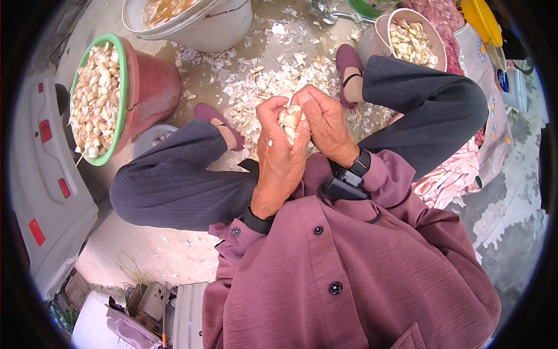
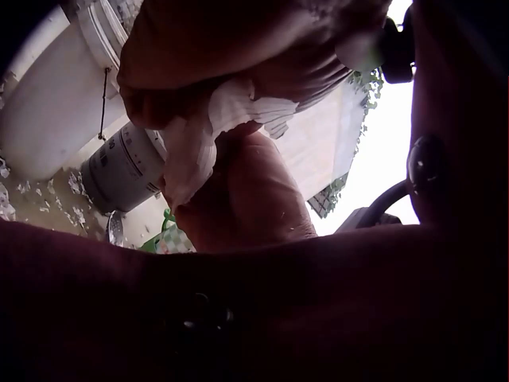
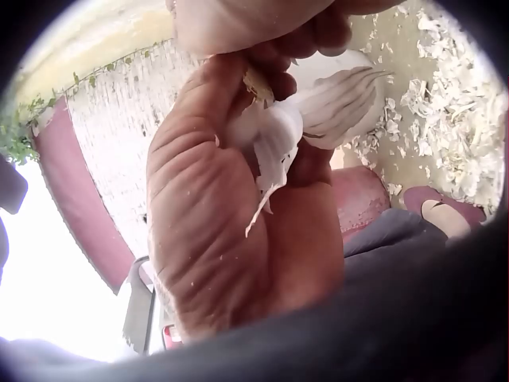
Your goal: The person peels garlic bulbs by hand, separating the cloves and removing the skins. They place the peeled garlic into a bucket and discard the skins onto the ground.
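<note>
Between my two hands is a head of garlic point(image 1: 290, 120), its cloves partly bared and its white skin peeling off. My left hand point(image 1: 280, 145) grips it from the left, fingers curled round it and thumb along its lower side. On the other side my right hand point(image 1: 329, 123) pinches the same garlic with thumb and bent fingers. In the right wrist view, loose white garlic skin point(image 3: 338, 103) sticks out past the fingers and a thin strip hangs down. The left wrist view shows papery garlic skin point(image 2: 191, 151) in shadow between the hands.
Peeled garlic skins point(image 1: 261, 96) litter the floor between the feet. A red bucket with a green rim point(image 1: 124, 99), heaped with cloves, stands at left. A white bucket point(image 1: 224, 29) is ahead, and a pale tub point(image 1: 381, 38) of garlic stands beyond the right knee.
</note>
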`<state>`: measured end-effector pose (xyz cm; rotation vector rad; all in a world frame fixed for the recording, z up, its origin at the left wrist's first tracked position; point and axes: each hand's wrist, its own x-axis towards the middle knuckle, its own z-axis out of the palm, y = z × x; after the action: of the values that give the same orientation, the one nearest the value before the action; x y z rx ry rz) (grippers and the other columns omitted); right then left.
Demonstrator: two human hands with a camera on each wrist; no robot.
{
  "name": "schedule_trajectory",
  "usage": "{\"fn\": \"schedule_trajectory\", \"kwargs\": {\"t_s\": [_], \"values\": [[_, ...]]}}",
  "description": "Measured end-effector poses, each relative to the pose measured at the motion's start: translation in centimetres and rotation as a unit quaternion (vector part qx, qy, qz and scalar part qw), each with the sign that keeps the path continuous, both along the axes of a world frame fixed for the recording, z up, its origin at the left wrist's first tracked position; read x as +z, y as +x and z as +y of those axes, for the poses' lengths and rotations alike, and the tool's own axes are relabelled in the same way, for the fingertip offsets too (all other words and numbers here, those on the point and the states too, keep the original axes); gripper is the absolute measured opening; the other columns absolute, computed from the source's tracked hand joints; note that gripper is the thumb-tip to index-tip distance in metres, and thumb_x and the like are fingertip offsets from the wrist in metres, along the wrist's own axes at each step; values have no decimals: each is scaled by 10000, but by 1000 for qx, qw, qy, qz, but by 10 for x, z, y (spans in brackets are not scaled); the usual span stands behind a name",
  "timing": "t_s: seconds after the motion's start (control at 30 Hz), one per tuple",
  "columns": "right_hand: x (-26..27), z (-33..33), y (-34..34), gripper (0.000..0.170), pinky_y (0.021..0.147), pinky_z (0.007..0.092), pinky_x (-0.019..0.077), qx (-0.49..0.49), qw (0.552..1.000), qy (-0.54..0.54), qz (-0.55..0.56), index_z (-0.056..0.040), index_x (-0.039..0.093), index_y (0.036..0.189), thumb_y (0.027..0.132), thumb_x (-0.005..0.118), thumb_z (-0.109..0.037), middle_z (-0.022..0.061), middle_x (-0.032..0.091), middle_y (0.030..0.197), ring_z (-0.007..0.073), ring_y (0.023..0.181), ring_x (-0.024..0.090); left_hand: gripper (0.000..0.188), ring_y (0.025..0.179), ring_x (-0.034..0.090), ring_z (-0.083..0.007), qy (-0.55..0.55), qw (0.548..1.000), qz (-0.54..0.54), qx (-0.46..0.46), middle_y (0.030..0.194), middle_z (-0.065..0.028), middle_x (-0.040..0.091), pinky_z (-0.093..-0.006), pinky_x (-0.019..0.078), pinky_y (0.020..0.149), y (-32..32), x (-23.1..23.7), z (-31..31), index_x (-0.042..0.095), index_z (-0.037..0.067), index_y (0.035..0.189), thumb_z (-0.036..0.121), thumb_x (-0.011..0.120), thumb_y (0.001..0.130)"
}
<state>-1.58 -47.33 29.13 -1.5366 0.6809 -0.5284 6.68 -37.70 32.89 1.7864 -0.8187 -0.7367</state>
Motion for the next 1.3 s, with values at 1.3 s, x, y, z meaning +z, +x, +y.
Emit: {"fn": "schedule_trajectory", "kwargs": {"t_s": [1.3], "values": [[60, -20, -15, 300, 595, 203, 394, 129, 907, 358, -180, -18, 569, 1079, 966, 543, -294, 0, 558, 819, 46, 702, 487, 320, 895, 584, -111, -17, 938, 328, 113, 1030, -34, 599, -248, 467, 778, 21, -18, 19, 503, 38, 1173, 139, 663, 916]]}}
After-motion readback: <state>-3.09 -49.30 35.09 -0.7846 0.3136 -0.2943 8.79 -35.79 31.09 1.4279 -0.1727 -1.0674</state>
